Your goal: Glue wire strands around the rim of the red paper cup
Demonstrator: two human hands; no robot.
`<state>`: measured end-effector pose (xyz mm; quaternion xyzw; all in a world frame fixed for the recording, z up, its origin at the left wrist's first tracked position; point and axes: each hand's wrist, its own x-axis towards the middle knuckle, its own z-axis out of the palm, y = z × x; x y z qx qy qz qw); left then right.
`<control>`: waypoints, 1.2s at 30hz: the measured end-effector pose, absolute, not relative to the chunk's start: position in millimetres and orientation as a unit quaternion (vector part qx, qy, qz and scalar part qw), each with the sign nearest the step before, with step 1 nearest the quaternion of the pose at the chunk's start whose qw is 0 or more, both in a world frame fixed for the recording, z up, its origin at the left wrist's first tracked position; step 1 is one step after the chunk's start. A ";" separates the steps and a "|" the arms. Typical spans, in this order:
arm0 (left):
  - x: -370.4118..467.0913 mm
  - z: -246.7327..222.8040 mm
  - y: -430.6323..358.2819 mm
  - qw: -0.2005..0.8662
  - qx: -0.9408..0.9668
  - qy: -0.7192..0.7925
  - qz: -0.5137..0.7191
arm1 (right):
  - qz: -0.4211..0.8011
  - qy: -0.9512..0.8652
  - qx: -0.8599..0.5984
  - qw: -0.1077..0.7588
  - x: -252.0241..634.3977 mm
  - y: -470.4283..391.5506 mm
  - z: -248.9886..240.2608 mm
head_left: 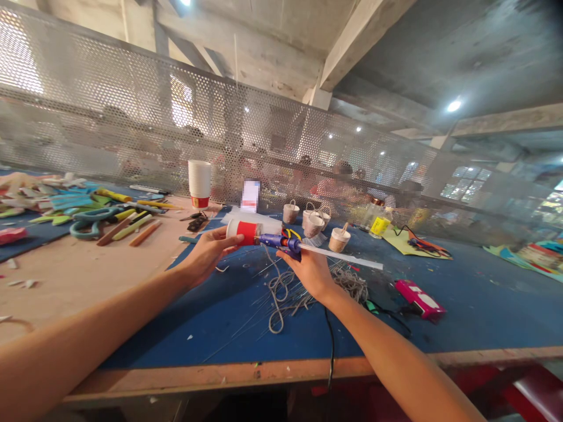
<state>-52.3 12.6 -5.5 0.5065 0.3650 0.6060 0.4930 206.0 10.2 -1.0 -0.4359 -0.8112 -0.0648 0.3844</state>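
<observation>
My left hand [212, 253] is wrapped round a red and white paper cup [248, 232] tipped on its side, its base turned to the right. In my right hand [310, 271] is a blue glue gun [281, 241], its nozzle close against the cup's base; whether it touches I cannot tell. A long white glue stick [347, 255] juts from the back of the gun. Below both hands lie a tangle of grey cord [281, 290] and thin wires on the blue mat [185, 328]. The gun's trigger is hidden by my fingers.
Several small bucket-like cups [313, 224] with handles stand behind my hands. A stack of paper cups [199, 181] and a phone [250, 196] are at the back. Scissors [94, 220] and tools lie left; a pink device [421, 300] and a yellow-labelled bottle [379, 225] sit right.
</observation>
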 end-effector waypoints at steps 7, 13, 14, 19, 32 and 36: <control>-51.2 -3.1 10.9 0.499 0.503 0.360 0.607 | -0.071 -0.804 -0.453 0.379 205.7 8.7 1.3; -50.9 -3.3 9.6 0.505 0.506 0.359 0.600 | -0.071 -0.802 -0.451 0.385 206.4 9.2 2.5; -50.8 -3.5 9.7 0.505 0.506 0.360 0.599 | -0.073 -0.801 -0.452 0.385 206.6 9.4 2.6; -51.4 -4.8 11.8 0.501 0.510 0.363 0.598 | -0.079 -0.796 -0.461 0.385 207.5 11.1 2.2; -50.6 -2.9 9.5 0.498 0.512 0.360 0.600 | -0.075 -0.801 -0.449 0.388 206.8 8.7 2.6; -50.2 -2.9 9.4 0.496 0.510 0.362 0.602 | -0.080 -0.805 -0.444 0.385 207.1 9.4 0.5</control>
